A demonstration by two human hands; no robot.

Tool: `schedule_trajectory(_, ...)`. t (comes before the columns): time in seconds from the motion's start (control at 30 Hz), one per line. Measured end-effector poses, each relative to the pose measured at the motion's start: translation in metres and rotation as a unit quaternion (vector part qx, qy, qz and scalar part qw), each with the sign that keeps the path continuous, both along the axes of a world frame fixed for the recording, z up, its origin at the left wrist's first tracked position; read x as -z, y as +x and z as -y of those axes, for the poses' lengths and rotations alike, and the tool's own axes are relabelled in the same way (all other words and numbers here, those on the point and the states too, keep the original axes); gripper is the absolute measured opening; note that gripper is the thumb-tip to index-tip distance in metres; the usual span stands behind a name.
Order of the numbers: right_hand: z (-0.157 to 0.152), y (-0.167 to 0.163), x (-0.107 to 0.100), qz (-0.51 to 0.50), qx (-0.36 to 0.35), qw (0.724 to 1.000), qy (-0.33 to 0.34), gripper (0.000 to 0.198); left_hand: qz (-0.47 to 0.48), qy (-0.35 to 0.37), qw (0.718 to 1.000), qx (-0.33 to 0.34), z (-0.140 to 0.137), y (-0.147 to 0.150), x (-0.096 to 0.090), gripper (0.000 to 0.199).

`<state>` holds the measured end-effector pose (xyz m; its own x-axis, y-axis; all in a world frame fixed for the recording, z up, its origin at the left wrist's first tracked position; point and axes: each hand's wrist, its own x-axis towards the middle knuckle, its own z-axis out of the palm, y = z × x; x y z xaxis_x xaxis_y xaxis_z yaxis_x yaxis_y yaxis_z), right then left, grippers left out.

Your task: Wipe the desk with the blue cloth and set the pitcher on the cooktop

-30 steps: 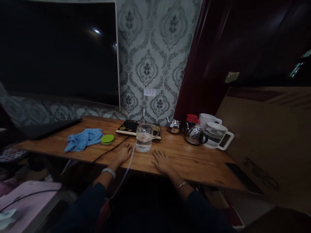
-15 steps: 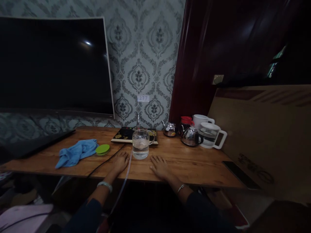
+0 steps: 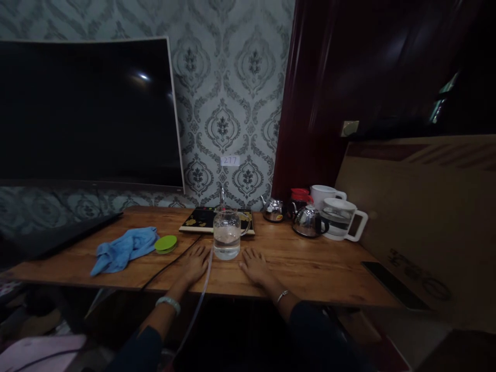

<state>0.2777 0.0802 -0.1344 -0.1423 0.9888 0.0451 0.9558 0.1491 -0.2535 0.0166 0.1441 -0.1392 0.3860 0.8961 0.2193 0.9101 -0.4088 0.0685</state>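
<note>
Between my two hands stands a clear glass jug [image 3: 227,244], part filled with water, its handle toward the right. My left hand [image 3: 196,264] lies flat on the wooden table [image 3: 310,274], left of the jug, fingers spread and holding nothing. Beside that hand a clear tube [image 3: 206,281] runs down over the table's front edge. My right hand [image 3: 253,264] rests palm down to the right of the jug, open and apart from it. Behind the jug is a black electric hob [image 3: 197,219] with a gold flower pattern, partly hidden by the glass.
A blue cloth [image 3: 124,249] and a green lid [image 3: 166,243] lie at left, near a black cable [image 3: 166,266]. Metal teapots [image 3: 308,222], a red-lidded pot [image 3: 299,196] and white-handled jugs [image 3: 339,219] stand at back right. A dark flat slab [image 3: 393,285] lies by the cardboard [image 3: 418,217].
The whole view has shifted slightly, so things appear a little lower. Both hands stay flat on the table, and the jug keeps its place between them.
</note>
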Motion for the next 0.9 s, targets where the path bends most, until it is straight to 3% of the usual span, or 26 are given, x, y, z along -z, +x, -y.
schedule_trajectory(0.17, 0.011, 0.008, 0.002, -0.014, -0.062, 0.998, -0.019, 0.064, -0.013, -0.001, 1.0, 0.005, -0.003, 0.0, 0.002, 0.05)
schedule_trajectory(0.33, 0.025, 0.01, 0.001, -0.012, -0.078, 0.996, -0.028, 0.065, 0.008, 0.008, 1.0, 0.003, -0.005, 0.001, 0.003, 0.048)
schedule_trajectory(0.57, 0.051, 0.017, 0.001, -0.008, -0.103, 0.994, -0.031, 0.066, 0.011, 0.01, 1.0, 0.012, 0.005, 0.006, -0.008, 0.046)
schedule_trajectory(0.73, 0.058, 0.019, -0.001, -0.016, -0.095, 0.995, -0.035, 0.066, 0.013, -0.002, 1.0, 0.012, 0.003, 0.008, -0.008, 0.046)
schedule_trajectory(0.9, 0.045, 0.017, 0.002, -0.006, -0.068, 0.997, -0.036, 0.067, 0.02, 0.002, 1.0, 0.006, -0.001, 0.007, -0.003, 0.045)
